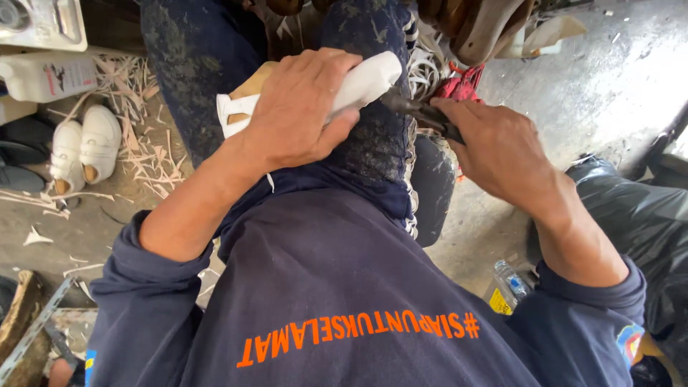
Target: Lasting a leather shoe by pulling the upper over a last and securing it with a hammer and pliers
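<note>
Navy sweatshirt (337, 287) with orange lettering fills the lower frame, nearest the lens; both sleeves are pushed up the forearms. Dark, dust-speckled trousers (193, 79) are seen above it, knees raised.

Left hand (297, 115) is closed firmly over a white shoe form (362, 82), which is pressed down against the right knee at frame centre. Most of the form is hidden by the fingers; only its rounded end and a white strip (233, 115) at the wrist side are visible. Tan wood (254, 82) shows just behind the thumb.

Right hand (494, 147) is wrapped tight around a dark tool (423, 115), its tip touching the end of the form. The tool's handle is covered by the fist, so its kind cannot be told.

Surroundings noted:
- White shoes (86, 147), a pair, on the floor at left, among wood shavings (143, 143).
- White jug (50, 75) lying at upper left.
- Red cord (459, 86) and pale strips just beyond the tool.
- Brown wooden pieces (487, 25) at top, partly cut off.
- Black plastic bag (645, 222) at right.
- Clear water bottle (509, 283) on the concrete floor (573, 93), between sleeve and bag.
</note>
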